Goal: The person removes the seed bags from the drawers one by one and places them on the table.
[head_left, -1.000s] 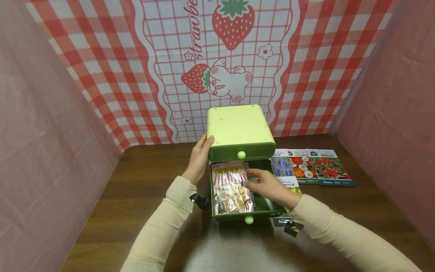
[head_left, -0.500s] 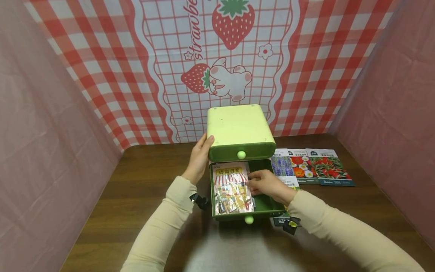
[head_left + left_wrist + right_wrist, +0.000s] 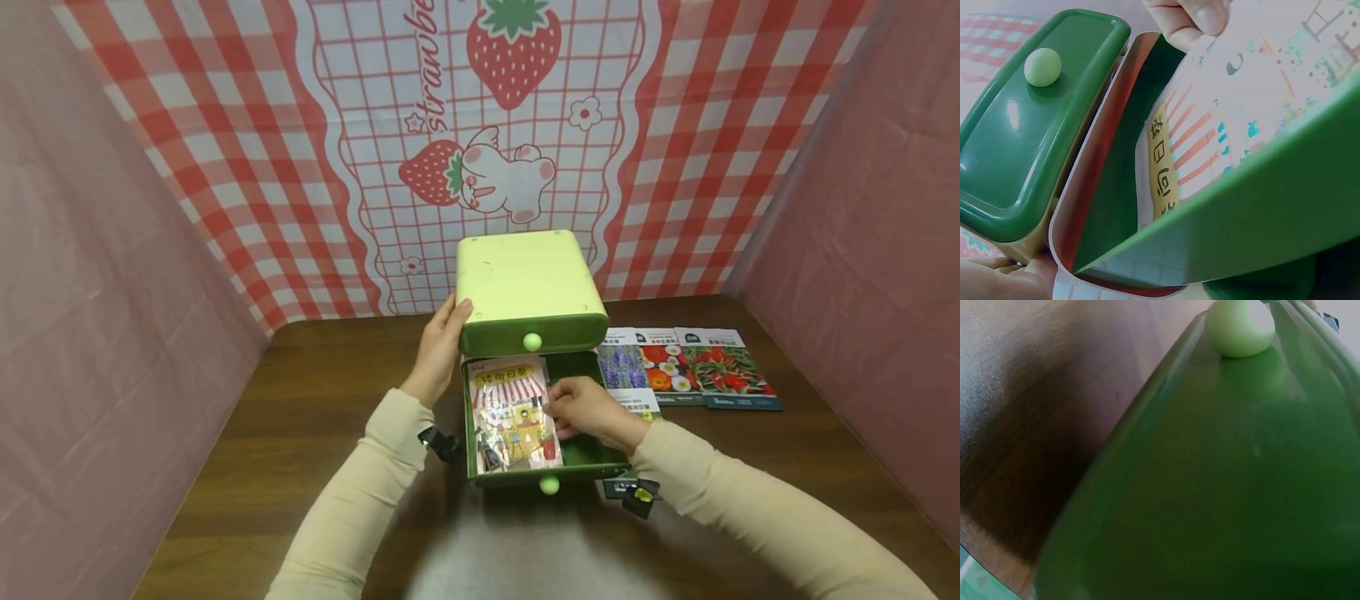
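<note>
A two-tier desktop drawer unit [image 3: 528, 275], pale yellow-green with dark green fronts, stands mid-table. Its lower drawer [image 3: 551, 477] is pulled out and its upper one is closed. My left hand [image 3: 437, 354] holds the unit's left side near the front corner; the left wrist view shows part of that hand at the bottom left. Inside the lower drawer lies a glossy printed packet [image 3: 513, 417] with a striped awning picture. My right hand [image 3: 588, 410] pinches the packet's right edge. In the right wrist view, the green drawer front [image 3: 1210, 475] hides this hand.
Right of the unit, several flower seed packets lie on the wooden table: a lavender one [image 3: 624, 367], a poppy one [image 3: 670, 369] and a red-flowered one [image 3: 727, 371]. Another packet [image 3: 641, 402] is partly covered by the right arm and drawer. Checked cloth [image 3: 300, 150] hangs behind.
My right hand has closed on the packet's right edge and shifted slightly. The packet's surface now tilts differently, with less glare on its picture. The left hand has stayed put.
</note>
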Tool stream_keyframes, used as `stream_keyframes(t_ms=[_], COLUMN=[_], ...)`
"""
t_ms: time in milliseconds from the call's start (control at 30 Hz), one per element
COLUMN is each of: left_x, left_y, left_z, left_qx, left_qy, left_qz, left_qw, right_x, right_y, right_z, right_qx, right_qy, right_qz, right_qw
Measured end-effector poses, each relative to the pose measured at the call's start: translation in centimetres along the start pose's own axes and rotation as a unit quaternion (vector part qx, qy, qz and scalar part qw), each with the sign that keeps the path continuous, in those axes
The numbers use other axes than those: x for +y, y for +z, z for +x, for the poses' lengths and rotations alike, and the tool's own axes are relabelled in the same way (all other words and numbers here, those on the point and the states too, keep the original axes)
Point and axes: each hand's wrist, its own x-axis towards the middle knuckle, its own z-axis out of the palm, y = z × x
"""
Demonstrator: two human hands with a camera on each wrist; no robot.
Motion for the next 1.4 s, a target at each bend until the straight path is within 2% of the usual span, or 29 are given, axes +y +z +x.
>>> stream_keyframes(t_ms=[333, 633, 867, 1200, 1400], left_x=[0.0, -0.1, -0.2, -0.1, -0.1], left_y=[0.1, 0.1, 0.0, 0.2, 0.1], left_z=[-0.2, -0.1, 0.1, 0.1, 0.0], left_qx=[0.001, 0.001, 0.007, 0.006, 0.005], left_qy=[0.005, -0.003, 0.0, 0.004, 0.002], left_qz=[0.004, 0.008, 0.02, -0.005, -0.013], left_qw=[1.0, 1.0, 0.9998, 1.0, 0.9999], right_x=[-0.4, -0.9, -0.9, -0.2, 0.3], right_y=[-0.9, -2.1, -3.0, -4.3, -5.5], right_z=[0.0, -0.3, -1.0, -3.2, -5.4], right_qx=[0.001, 0.012, 0.002, -0.011, 0.004], right_qy=[-0.014, -0.001, 0.009, 0.01, 0.013], right_qz=[0.004, 0.017, 0.02, 0.01, 0.0], right_qw=[1.0, 1.0, 1.0, 1.0, 1.0])
